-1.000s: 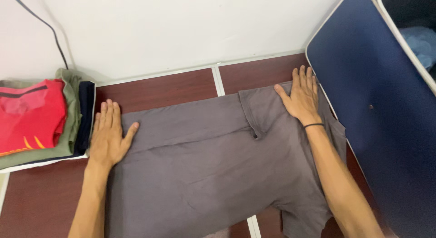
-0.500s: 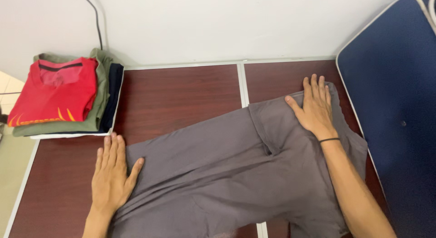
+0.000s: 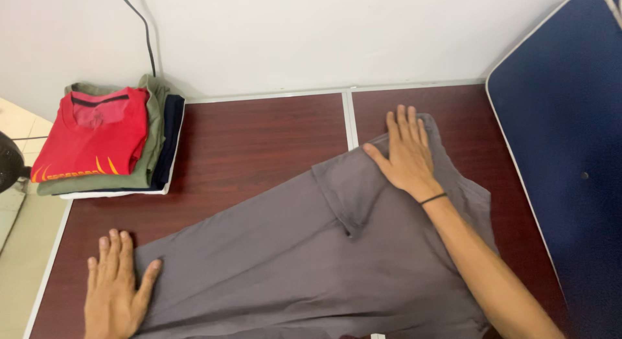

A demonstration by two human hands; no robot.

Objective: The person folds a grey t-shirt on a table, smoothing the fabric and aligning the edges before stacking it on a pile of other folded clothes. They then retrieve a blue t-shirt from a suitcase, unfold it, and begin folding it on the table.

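I'm pressing my left hand (image 3: 115,288) flat, fingers spread, on the grey T-shirt's (image 3: 291,261) near-left corner; my right hand (image 3: 407,154) is lying open on its far right, gripping nothing.

Matt grey cloth of the shirt (image 3: 291,261) is lying soft and lightly creased over the glossy, dark red wood-grain table (image 3: 259,138), while the folded cloth stack (image 3: 107,141) and the smooth navy panel (image 3: 570,119) are showing matt finishes.

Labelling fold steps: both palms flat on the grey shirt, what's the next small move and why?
Probably sweep the left hand outward: the grey shirt lies skewed on the table and looks creased near it, while the right hand pins the far end.
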